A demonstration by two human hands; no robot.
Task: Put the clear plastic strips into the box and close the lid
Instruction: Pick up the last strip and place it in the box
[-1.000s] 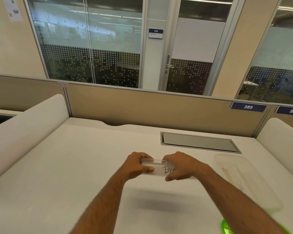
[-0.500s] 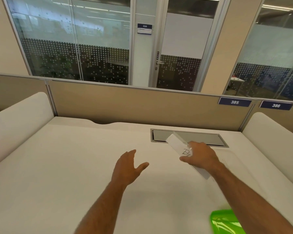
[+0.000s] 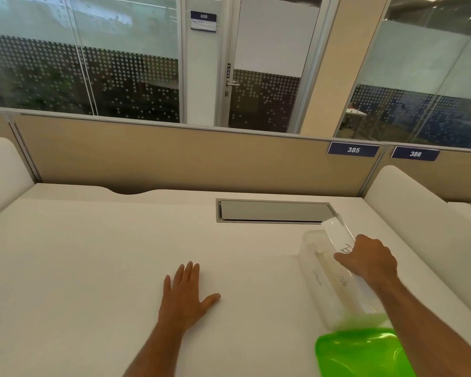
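Observation:
A clear plastic box (image 3: 320, 278) lies open on the right side of the white desk, with faint strips and handwriting showing inside it. My right hand (image 3: 370, 259) is over the box, shut on a clear plastic strip (image 3: 337, 231) that carries black handwriting; the strip's far end sticks up and away past the box's far rim. A bright green lid (image 3: 362, 352) lies at the box's near end, partly under my right forearm. My left hand (image 3: 185, 293) rests flat on the desk with fingers spread, holding nothing.
A grey cable hatch (image 3: 272, 210) is set into the desk just behind the box. Beige partitions (image 3: 174, 159) close the desk's back, with padded white dividers (image 3: 419, 210) at both sides.
Both hands held the strip at mid-desk. The left hand let go and dropped flat onto the desk. The right hand carried the strip rightward to above the box.

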